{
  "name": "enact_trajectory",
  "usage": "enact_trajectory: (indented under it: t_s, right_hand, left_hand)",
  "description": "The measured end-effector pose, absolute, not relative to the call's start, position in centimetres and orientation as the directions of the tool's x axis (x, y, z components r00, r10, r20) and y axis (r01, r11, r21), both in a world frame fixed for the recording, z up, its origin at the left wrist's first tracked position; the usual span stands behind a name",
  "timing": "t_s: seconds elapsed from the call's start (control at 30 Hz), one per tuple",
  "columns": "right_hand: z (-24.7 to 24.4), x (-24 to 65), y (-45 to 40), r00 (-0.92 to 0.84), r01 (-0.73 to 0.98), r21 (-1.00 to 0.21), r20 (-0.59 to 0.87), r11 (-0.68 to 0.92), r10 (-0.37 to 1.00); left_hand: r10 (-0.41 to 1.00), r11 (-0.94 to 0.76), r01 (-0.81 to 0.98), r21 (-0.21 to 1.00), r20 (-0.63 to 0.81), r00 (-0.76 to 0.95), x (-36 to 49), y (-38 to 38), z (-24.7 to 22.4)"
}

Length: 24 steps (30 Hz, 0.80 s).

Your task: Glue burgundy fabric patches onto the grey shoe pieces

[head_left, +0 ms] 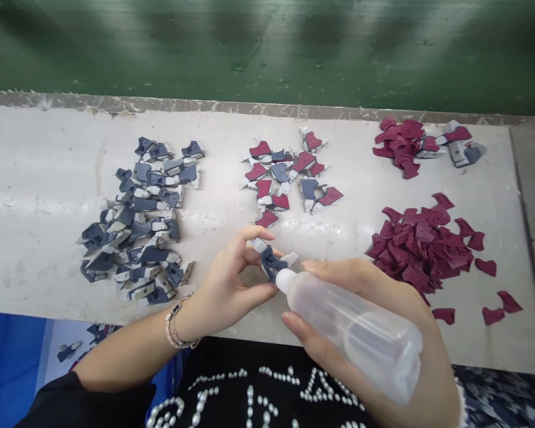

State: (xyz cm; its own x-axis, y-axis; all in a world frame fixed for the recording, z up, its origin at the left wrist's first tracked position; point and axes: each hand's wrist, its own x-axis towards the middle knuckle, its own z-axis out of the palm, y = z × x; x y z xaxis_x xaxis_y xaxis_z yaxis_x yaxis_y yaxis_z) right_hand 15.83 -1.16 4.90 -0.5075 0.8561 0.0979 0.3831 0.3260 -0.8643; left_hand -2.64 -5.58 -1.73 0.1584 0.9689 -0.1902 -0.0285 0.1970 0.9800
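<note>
My left hand [225,285] pinches a blue and grey plastic part [270,261] between thumb and fingers, its hollow side facing up. Wrapped around a translucent squeeze bottle [356,330], my right hand [374,285] tilts it so the white cap points at the part. The bottle's tip meets or nearly meets the part's lower edge; a gap cannot be made out. Beyond my hands lies a group of similar parts, several with maroon pieces [305,160] on them. At the left is a large pile of blue and grey parts [142,223].
Loose maroon pieces form a big heap [423,246] at the right, with a smaller heap [399,142] behind it. A green panel [249,53] runs along the back of the white table [223,208]. Below the table's left front edge is a blue bin [13,356].
</note>
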Motion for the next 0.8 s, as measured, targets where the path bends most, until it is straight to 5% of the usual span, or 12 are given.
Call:
enact_trajectory:
  t_s: [0.8]
  right_hand:
    - [5.02, 15.91, -1.11, -0.472, 0.394, -0.872, 0.078, 0.289, 0.878]
  left_hand:
    - [0.965, 0.151, 0.095, 0.984, -0.167, 0.201, -2.82, -5.38, -1.54]
